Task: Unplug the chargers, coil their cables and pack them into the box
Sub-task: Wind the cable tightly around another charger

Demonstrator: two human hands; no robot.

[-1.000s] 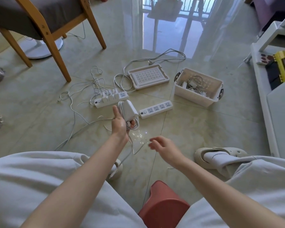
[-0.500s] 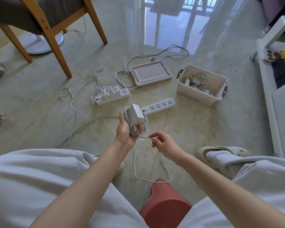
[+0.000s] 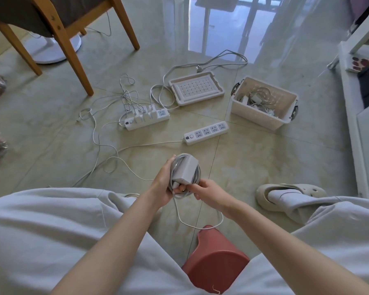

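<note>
white charger [image 3: 184, 170] sits in the left hand [image 3: 163, 185], held above the floor [image 3: 254, 162] between the knees, brick face up. its cable [image 3: 197, 180] is coiled in several loops round the brick and the left fingers; left thumb and fingers are wrapped round brick plus coil. right hand [image 3: 208, 191] is just right of and touching the coil's lower edge, fingers curled, pinching the cable there. loose tail of the cable hangs from the coil and loops down to the front edge of a red stool [image 3: 215, 258]. ahead on the floor: empty power strip [image 3: 206, 133], nearest the hands; loaded power strip [image 3: 147, 119] further left, several chargers plugged in, thin cables tangled behind it. box [image 3: 254, 116] far right of the strips, open, with chargers and cables already in it. its lid [image 3: 195, 88] lies flat just left of the box. wooden chair [image 3: 73, 39] at top left, slipper [image 3: 290, 193] on the right foot.
</note>
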